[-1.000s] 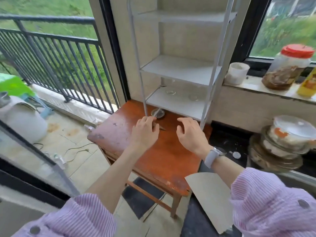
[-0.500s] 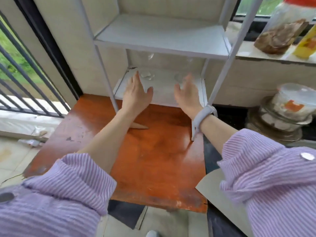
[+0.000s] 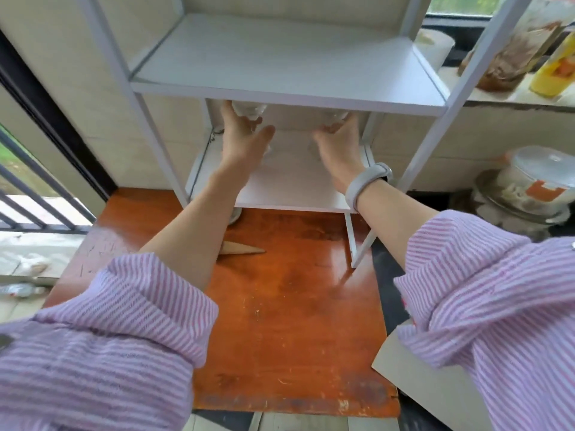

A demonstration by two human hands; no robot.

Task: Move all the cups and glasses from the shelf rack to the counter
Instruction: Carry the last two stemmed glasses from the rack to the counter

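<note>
Clear glass is what both hands are after in the head view: two drinking glasses stand on the lowest shelf of the white shelf rack (image 3: 289,73), far back and half hidden under the shelf board above. The left hand (image 3: 241,141) curls its fingers and thumb around the left glass (image 3: 249,110), which stands near the rack's left rear post. The right hand (image 3: 339,144) reaches the right glass (image 3: 334,115) near the rack's right rear post; its fingers touch the glass, but whether they close round it cannot be told, because the shelf board hides them. Judging by the material, the glasses are light, stiff, smooth enough to slip and easily broken, so each is best taken round its wall, low on the body, and drawn forward without knocking the shelf board. Neither glass has left the rack yet. A white cup (image 3: 435,48) sits just right of the rack on the window ledge.

Compared with half a second ago, both hands have gone deeper under the shelf board, from open palms short of the glasses to contact with them, and the camera has moved closer to the rack.
</note>
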